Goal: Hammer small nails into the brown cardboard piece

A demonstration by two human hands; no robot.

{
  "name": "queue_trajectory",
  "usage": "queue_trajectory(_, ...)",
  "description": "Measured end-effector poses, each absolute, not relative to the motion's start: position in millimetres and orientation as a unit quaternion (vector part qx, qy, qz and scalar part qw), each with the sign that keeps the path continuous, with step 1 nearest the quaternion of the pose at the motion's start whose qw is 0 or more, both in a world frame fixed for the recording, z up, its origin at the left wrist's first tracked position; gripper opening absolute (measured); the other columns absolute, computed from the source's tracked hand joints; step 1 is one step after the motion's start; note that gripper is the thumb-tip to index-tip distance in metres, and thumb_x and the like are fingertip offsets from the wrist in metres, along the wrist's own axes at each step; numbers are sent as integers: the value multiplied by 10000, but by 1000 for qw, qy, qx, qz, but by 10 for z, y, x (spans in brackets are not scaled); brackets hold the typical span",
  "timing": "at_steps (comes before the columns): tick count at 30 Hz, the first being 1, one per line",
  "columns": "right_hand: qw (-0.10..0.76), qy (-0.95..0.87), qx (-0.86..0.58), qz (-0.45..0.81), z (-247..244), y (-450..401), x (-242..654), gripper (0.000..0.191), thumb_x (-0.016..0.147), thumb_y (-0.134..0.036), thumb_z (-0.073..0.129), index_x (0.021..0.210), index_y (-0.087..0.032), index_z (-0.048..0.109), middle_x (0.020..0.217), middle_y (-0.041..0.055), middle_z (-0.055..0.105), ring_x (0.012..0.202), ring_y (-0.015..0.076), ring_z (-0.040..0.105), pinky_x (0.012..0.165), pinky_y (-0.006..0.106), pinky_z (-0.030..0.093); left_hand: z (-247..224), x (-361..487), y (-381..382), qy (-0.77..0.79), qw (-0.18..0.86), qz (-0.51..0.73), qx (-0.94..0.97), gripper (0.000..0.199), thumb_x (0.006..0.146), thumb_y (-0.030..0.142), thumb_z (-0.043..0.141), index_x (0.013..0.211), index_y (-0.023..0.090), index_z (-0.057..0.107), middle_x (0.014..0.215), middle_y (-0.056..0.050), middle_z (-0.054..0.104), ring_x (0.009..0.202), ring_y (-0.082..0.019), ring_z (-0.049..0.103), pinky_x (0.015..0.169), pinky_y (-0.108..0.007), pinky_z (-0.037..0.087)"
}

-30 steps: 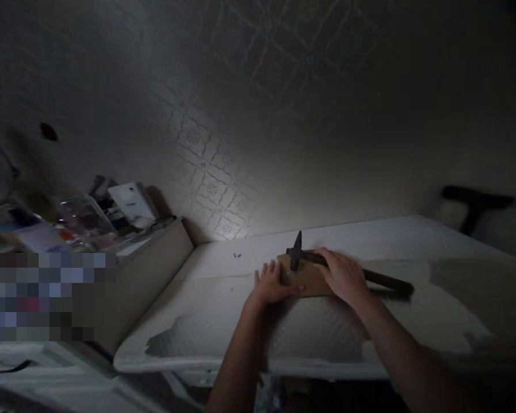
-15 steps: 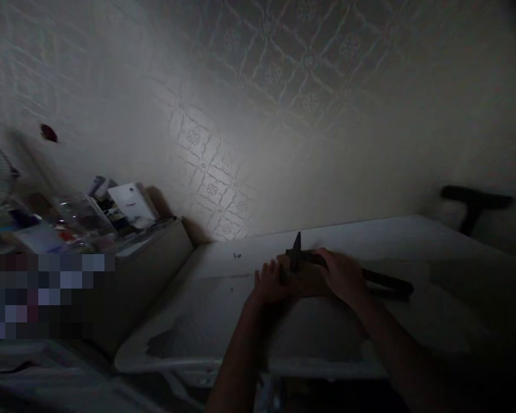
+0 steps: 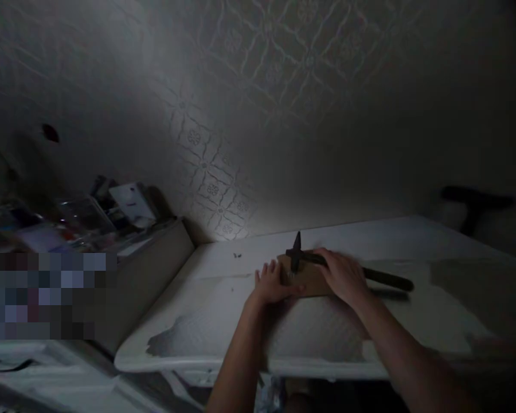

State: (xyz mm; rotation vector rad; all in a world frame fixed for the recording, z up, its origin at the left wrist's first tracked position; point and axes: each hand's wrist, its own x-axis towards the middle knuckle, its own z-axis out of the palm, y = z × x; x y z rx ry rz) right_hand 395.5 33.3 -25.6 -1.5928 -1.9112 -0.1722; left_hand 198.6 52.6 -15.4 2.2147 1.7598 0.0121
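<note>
My right hand (image 3: 346,276) is wrapped around the handle of a hammer (image 3: 296,252), gripping it near the head. The handle's dark end sticks out to the right of my wrist. Under the hammer head lies a flat brown board (image 3: 312,281) on the white table. With its fingers spread, my left hand (image 3: 269,284) rests against the board's left side, and its thumb reaches across the board's near edge. Tiny light marks or bits show on the board just below the hammer head; they are too small to name.
The white table (image 3: 206,304) meets a patterned wall (image 3: 249,143). A few tiny dark bits (image 3: 237,255) lie at the table's back left. To the left, a cabinet (image 3: 163,269) holds a white box (image 3: 133,202) and clutter. A dark T-shaped object (image 3: 475,201) stands at right.
The light has shifted: the board, hands and tabletop are brighter, while the wall at right is darker. My hands and the hammer have hardly moved.
</note>
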Motion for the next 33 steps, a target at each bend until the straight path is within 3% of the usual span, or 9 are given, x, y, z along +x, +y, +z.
queue_trajectory(33,336,-734,-588,-56,-246,321,3938,269,808,-191,501,1067,-258,534,979,23,655,855,182,599,737,303,400,-140,1976,518,608,162,-2,778,1113,599,830,352,1440,166,50,1511,-104,21,1381,-307,-9,1096,-530,20)
